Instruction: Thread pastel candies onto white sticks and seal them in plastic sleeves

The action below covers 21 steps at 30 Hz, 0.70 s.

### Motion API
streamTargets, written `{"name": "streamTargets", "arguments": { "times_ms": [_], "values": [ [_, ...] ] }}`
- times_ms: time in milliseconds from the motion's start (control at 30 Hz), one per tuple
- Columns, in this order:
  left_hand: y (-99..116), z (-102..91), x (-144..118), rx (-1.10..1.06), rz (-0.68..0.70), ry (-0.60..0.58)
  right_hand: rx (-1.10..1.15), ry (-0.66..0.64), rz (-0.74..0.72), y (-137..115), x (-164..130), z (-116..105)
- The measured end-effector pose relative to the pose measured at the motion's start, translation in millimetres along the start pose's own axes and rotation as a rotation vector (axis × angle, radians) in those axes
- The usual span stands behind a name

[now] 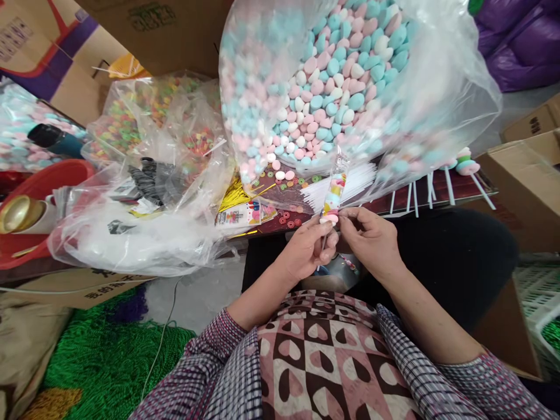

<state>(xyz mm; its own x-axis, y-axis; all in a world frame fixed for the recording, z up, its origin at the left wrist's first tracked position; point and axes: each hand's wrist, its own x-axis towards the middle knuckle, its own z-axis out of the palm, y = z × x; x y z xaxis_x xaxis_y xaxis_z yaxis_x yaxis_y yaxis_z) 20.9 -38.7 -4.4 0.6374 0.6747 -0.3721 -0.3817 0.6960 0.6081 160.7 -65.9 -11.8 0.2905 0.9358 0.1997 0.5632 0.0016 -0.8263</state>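
Cluttered table (464, 184), crinkly clear bag of pastel candies (332, 87); left hand (306, 251) and right hand (371, 236) fingers pinch a slim cellophane-wrapped candy stick (333, 195).

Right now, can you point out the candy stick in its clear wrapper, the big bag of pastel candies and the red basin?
candy stick (335, 195), head view, on the wrapped candies.
big bag of pastel candies (332, 81), head view, on its candy-filled middle.
red basin (52, 178), head view, on its near rim.
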Motion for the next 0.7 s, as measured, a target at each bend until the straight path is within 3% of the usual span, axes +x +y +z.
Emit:
{"name": "streamTargets", "arguments": {
  "times_ms": [200, 367, 500, 700],
  "values": [
    [-5, 2.4, 4, 0.061, -0.012, 0.118, -0.325, 0.071, -0.237, 11, 0, 5],
    [-12, 3.2, 8, 0.084, 0.032, 0.222, -0.476, 0.039, -0.378, 17, -3, 7],
    [-11, 5.5, 9, 0.115, 0.078, 0.267, -0.418, 0.059, -0.311, 17, -6, 10],
    [-2, 1.4, 11, -0.011, 0.001, 0.116, -0.018, 0.095, -0.119, 16, -8, 11]
  ]
}}
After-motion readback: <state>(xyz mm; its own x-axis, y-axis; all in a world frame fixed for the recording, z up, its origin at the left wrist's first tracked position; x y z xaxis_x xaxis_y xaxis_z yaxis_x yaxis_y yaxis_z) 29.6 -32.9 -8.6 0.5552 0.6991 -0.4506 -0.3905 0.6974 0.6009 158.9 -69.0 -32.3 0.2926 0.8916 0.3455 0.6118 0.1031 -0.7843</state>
